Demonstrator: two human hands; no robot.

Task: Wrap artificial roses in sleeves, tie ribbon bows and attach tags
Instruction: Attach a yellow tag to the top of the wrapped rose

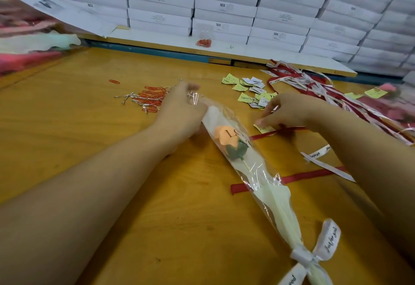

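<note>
Left hand (179, 110): pinches sleeve (258, 173) top; open table (89, 132) left of wrist.
Right hand (289, 111): pinches yellow tag (264, 128).
Boxes (224, 6) beyond: "SGS".

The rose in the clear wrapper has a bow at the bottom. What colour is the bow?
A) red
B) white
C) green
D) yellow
B: the bow tied round the stem end of the sleeve that holds the rose is white with dark writing.
</note>
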